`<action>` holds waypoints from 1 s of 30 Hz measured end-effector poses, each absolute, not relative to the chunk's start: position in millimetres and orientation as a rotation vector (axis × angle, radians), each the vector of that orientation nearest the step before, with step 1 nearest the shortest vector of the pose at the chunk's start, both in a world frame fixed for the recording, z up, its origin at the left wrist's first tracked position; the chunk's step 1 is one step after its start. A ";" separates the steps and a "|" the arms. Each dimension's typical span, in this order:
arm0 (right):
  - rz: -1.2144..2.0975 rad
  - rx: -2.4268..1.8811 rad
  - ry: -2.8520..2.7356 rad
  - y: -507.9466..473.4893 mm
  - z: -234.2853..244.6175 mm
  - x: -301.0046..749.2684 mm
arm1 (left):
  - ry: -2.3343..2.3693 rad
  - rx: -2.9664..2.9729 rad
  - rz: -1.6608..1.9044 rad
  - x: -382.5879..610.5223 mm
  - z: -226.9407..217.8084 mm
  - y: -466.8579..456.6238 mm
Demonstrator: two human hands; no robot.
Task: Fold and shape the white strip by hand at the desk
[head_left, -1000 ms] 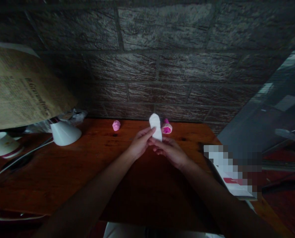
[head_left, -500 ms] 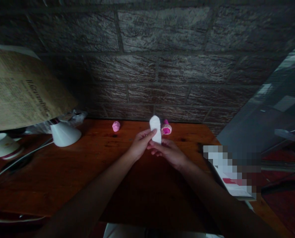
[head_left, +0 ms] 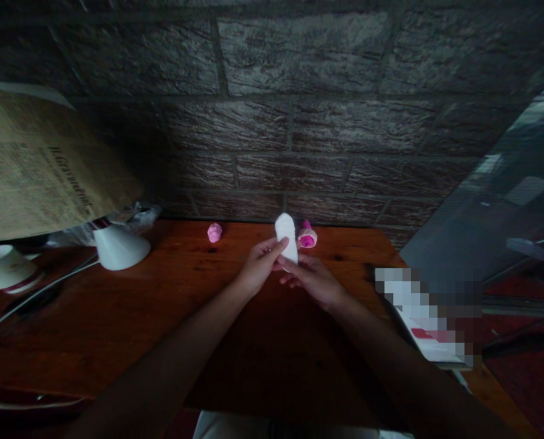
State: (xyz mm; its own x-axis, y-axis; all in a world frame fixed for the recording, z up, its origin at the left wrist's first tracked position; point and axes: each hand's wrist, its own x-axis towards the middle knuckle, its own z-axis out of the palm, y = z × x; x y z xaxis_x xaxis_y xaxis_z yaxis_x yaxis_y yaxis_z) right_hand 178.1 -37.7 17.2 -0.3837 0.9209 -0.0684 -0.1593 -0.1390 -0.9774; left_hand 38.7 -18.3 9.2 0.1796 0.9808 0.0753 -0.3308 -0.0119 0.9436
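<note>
A white sock-like piece (head_left: 285, 228), long, flat and rounded at its top end, is held up in front of me over the table. My left hand (head_left: 263, 263) pinches its left side, the thumb lying across its front. From the right, my right hand (head_left: 312, 277) grips its lower end between thumb and fingers. Behind the hands, near the wall, lies a pink and magenta bundle (head_left: 307, 236), partly hidden by the white sock. Further left sits a small pink balled-up bundle (head_left: 214, 232), touched by neither hand.
The wooden table (head_left: 162, 305) meets a dark brick wall (head_left: 253, 122) at the back. On the left stand a lamp with a newsprint shade (head_left: 38, 164) and white base (head_left: 122, 247), a white cup (head_left: 4, 268) and a cable. A partly blurred-out flat item (head_left: 429, 332) lies right.
The white sock's upper end has tilted very slightly left. Both hands keep their hold, and the pink bundles stay where they were.
</note>
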 end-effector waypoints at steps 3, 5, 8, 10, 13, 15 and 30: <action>1.644 -0.948 -1.301 -37.8 16.5 178.2 | 0.831 1.071 1.273 39.6 11.3 -18.9; 1.645 -0.962 -1.309 -37.9 16.4 178.0 | 0.843 1.069 1.300 39.7 13.4 -19.7; 1.636 -0.977 -1.326 -37.8 16.8 177.9 | 0.838 1.086 1.298 39.1 15.2 -20.2; 1.623 -0.978 -1.340 -37.7 17.2 178.0 | 0.828 1.096 1.294 38.7 15.3 -19.9; 1.623 -0.972 -1.364 -37.6 17.5 178.3 | 0.821 1.083 1.300 38.5 14.7 -19.4; 1.633 -0.967 -1.378 -37.7 17.6 178.4 | 0.817 1.073 1.303 38.4 14.7 -19.2; 1.653 -1.005 -1.429 -38.0 18.2 179.6 | 0.751 0.949 1.328 39.3 20.6 -19.6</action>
State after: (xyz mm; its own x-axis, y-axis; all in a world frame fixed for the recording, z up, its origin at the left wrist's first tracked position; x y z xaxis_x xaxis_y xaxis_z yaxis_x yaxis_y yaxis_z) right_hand 179.6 -38.0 18.2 -0.4370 0.8938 -0.1012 -0.0291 -0.1265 -0.9915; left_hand 39.3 -19.6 20.6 0.1179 0.9905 0.0702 -0.4502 -0.0097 0.8929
